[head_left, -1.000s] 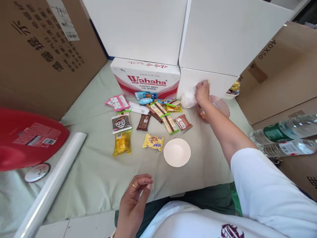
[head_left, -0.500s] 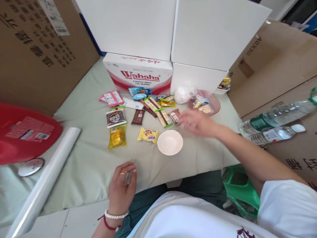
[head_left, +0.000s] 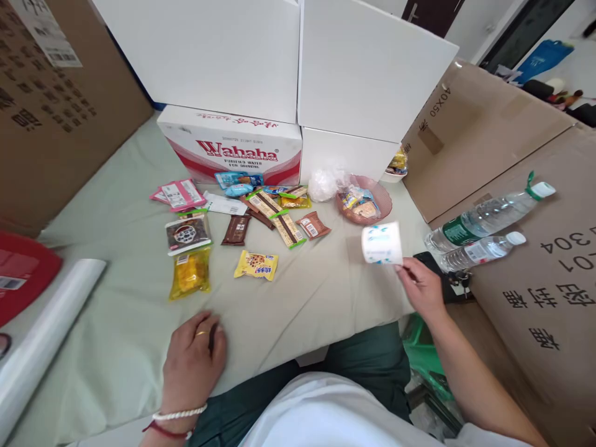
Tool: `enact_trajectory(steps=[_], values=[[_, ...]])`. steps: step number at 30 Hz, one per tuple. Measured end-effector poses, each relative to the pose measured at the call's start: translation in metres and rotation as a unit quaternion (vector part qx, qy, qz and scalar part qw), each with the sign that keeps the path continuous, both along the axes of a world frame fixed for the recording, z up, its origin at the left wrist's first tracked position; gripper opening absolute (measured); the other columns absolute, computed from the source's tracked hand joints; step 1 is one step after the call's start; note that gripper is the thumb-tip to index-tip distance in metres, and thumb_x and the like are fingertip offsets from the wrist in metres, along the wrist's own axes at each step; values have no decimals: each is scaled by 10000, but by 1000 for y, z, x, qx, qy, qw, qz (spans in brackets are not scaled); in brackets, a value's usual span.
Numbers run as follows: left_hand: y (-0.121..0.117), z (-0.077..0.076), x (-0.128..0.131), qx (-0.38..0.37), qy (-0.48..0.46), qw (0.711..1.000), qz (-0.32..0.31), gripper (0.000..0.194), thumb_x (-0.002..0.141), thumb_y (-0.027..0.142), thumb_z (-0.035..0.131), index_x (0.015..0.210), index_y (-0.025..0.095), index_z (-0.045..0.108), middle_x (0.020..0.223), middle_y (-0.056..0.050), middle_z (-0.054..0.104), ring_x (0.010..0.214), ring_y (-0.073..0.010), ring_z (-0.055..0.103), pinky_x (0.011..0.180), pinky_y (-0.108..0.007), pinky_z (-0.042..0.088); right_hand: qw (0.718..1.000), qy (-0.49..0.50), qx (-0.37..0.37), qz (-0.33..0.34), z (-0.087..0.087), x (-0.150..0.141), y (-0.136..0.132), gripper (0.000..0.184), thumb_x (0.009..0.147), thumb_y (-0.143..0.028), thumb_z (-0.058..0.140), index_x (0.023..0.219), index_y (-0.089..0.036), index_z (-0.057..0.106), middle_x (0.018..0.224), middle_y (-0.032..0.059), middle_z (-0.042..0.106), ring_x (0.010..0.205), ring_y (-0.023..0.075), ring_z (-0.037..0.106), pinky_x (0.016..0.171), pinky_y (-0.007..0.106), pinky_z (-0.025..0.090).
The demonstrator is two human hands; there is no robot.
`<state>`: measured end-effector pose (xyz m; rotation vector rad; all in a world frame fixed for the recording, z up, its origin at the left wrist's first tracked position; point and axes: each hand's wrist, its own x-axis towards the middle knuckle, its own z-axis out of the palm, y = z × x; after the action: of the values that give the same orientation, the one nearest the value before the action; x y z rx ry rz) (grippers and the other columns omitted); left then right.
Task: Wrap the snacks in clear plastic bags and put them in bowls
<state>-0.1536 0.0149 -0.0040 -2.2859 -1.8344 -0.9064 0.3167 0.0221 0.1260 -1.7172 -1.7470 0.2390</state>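
My right hand (head_left: 421,285) pinches a white paper bowl (head_left: 382,244) with blue print by its lower edge. The bowl is tipped on its side above the cloth, its outer wall towards me. Loosely curled, my left hand (head_left: 193,351) rests at the near edge of the table, thumb apart from the fingers, with nothing seen in it. Ahead of it lie a yellow cookie packet (head_left: 256,266), a yellow-wrapped snack (head_left: 190,272), a black packet (head_left: 188,234) and a dark brown bar (head_left: 236,230). A small brown packet (head_left: 313,226) lies further right.
A pink glass bowl (head_left: 384,202) of snacks stands beside a crumpled plastic bag (head_left: 323,185). Behind them are a Wahaha box (head_left: 233,146) and white boxes. Two water bottles (head_left: 484,214), a phone and keys lie right; a plastic roll (head_left: 56,335) lies left.
The white bowl has left the table and is now in my right hand, which has moved right and nearer. The view has shifted right; my left hand stays near the table edge.
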Motion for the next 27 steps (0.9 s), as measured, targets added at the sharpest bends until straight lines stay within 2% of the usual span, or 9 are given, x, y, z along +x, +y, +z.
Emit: enact_trajectory(steps=[3,5,8,11,13,16,18,20,27], values=[[1,2,4,8,21,999,-23,175,945,265,501,1036,185,627,1075,-158,693,1026,-328,656,953,-497,525,989,-57,-29,-135,13,49,19,336,984,-522,499,1096,-306,731,927,75,740,834,318,693,770,446,553],[2,4,5,11,25,999,-30,172,942,268,496,1032,188,619,1056,-162,696,1008,-338,659,940,-507,524,977,-106,-27,-183,22,79,55,366,974,-502,488,1106,-272,740,960,91,755,879,319,700,815,429,536],[4,5,4,11,22,999,-27,170,937,287,496,1028,202,611,1058,-161,696,994,-343,662,936,-517,523,953,-189,-35,-232,43,119,138,322,952,-385,520,1078,-210,759,985,132,768,888,299,695,796,382,488],[5,6,3,7,28,999,-27,176,943,310,485,1022,207,604,1059,-164,696,972,-345,665,930,-530,526,927,-247,-49,-278,77,147,234,294,958,-270,536,1101,-145,761,1047,186,758,897,253,658,773,348,420],[5,6,3,9,38,999,-28,185,952,317,474,1020,199,600,1059,-173,698,964,-346,667,919,-532,531,922,-253,-42,-290,102,156,292,338,975,-231,532,1215,-89,723,1118,221,736,931,220,632,796,341,391],[6,6,3,21,58,998,-29,182,958,304,478,1027,186,598,1055,-177,705,965,-339,674,905,-512,537,922,-251,-24,-292,125,157,346,436,986,-239,541,1351,-18,627,1228,261,685,1013,210,601,857,352,374],[7,6,4,27,70,997,-31,178,960,292,481,1028,178,599,1049,-179,708,956,-333,679,895,-500,539,926,-254,-15,-277,124,153,355,405,999,-230,508,1308,-8,648,1245,261,673,1033,214,585,880,364,370],[7,7,4,29,78,996,-31,173,960,285,481,1024,176,600,1044,-179,709,944,-329,682,892,-497,541,932,-260,-21,-251,108,148,345,366,1007,-191,442,1204,-25,701,1211,247,685,1007,217,584,869,367,374],[8,11,6,42,85,995,-35,159,956,257,482,1006,168,604,1018,-184,706,928,-343,675,878,-514,543,936,-265,-74,-220,18,150,225,292,940,-252,505,984,-160,778,1018,149,748,857,252,634,748,340,422]])
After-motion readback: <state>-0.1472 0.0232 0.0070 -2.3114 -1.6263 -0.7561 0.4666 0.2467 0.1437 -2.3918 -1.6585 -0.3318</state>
